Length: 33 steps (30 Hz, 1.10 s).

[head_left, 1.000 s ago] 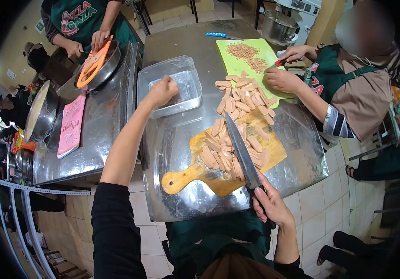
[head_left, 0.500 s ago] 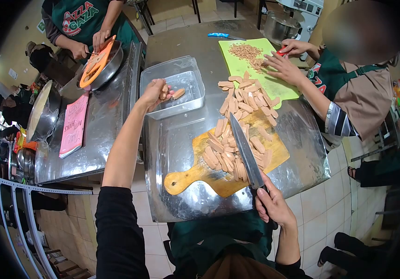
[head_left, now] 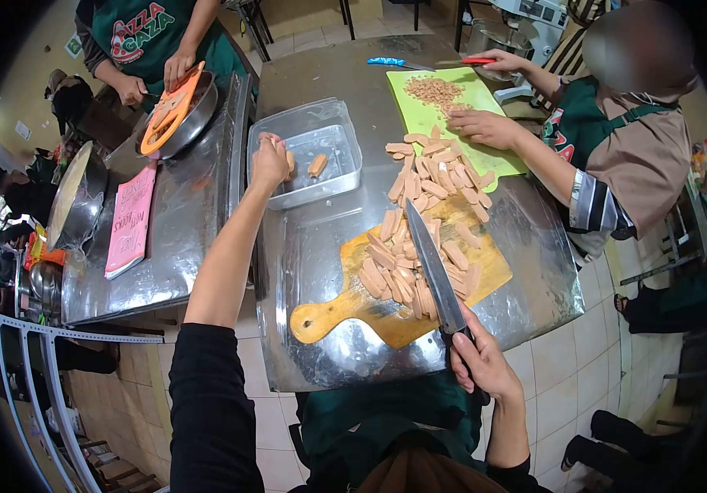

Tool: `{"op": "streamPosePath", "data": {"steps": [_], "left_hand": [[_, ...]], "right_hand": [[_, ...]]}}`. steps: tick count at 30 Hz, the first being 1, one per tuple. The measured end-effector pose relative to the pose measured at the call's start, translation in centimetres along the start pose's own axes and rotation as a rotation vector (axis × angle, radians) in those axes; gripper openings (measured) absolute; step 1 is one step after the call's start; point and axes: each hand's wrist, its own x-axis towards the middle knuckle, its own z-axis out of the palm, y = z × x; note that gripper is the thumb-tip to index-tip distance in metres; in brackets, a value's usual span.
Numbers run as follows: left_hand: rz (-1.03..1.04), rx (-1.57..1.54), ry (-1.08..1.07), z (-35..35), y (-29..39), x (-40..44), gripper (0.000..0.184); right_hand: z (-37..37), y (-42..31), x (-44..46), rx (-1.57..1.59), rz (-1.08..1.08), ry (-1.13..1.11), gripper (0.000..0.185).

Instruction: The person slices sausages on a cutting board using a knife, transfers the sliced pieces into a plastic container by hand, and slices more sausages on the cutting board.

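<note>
My left hand [head_left: 270, 162] is closed over the left side of a clear plastic container [head_left: 345, 177]; a sausage piece shows beside its fingers, but what it grips is hidden. Another sausage piece [head_left: 317, 165] lies on the container's floor. My right hand [head_left: 485, 359] is wrapped round the black handle of a large knife [head_left: 436, 267], its blade resting over a heap of cut sausage pieces [head_left: 394, 275]. The heap covers much of a wooden board [head_left: 314, 322] and spreads onto the metal table.
A co-worker at the right holds a red-handled knife [head_left: 477, 61] over a green board [head_left: 493, 156] with chopped bits. A blue-handled knife [head_left: 386, 62] lies behind. At left, another co-worker works on an orange board [head_left: 156, 138] over a bowl, near a pink notebook [head_left: 131, 222].
My left hand has shifted within the container area, and a sausage piece now rests on its floor. The right co-worker has moved the red-handled knife up and away. My right hand has hardly moved.
</note>
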Motion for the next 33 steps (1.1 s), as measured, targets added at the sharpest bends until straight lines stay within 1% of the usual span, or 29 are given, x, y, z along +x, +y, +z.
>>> {"op": "streamPosePath", "data": {"steps": [2, 4, 7, 10, 13, 16, 19, 22, 25, 28, 31, 33], "left_hand": [[-0.037, 0.045, -0.013, 0.2, -0.2, 0.1, 0.024], [-0.098, 0.080, -0.050, -0.5, 1.1, -0.5, 0.025], [0.181, 0.243, 0.038, 0.5, -2.0, 1.0, 0.027], [0.147, 0.298, -0.017, 0.9, -2.1, 0.7, 0.028], [0.124, 0.252, 0.000, 0.7, -1.6, 0.7, 0.033], [0.029, 0.348, 0.016, 0.3, -0.3, 0.5, 0.040], [-0.040, 0.392, -0.040, 0.0, 0.9, 0.1, 0.049], [0.053, 0.368, -0.074, 0.2, 1.1, -0.1, 0.054], [0.567, 0.623, 0.351, 1.3, 1.3, -1.4, 0.057], [0.495, 0.416, -0.193, 0.5, 3.7, -0.5, 0.057], [0.334, 0.397, -0.580, 1.6, 4.6, 0.0, 0.044], [0.355, 0.453, -0.526, 2.1, 4.6, 0.0, 0.042]], "right_hand": [[0.0, 0.2, -0.1, 0.004, 0.011, 0.006, 0.058], [-0.1, 0.3, 0.0, -0.001, 0.000, -0.003, 0.058], [0.0, 0.3, -0.1, 0.000, -0.001, -0.004, 0.058], [0.1, 0.2, -0.2, 0.005, 0.003, -0.003, 0.059], [0.1, 0.2, -0.1, 0.006, 0.013, 0.004, 0.059], [0.0, 0.1, -0.1, 0.002, 0.013, -0.001, 0.059], [0.0, 0.2, -0.1, 0.001, 0.007, -0.002, 0.059], [0.1, 0.3, -0.1, -0.008, 0.008, 0.002, 0.059], [-0.1, 0.5, -0.1, -0.007, 0.002, -0.001, 0.060], [-0.1, 0.3, -0.1, -0.009, 0.005, -0.002, 0.060], [0.2, 0.0, -0.2, -0.035, -0.012, 0.005, 0.060], [0.2, -0.1, -0.4, -0.039, -0.022, 0.013, 0.061]]}}
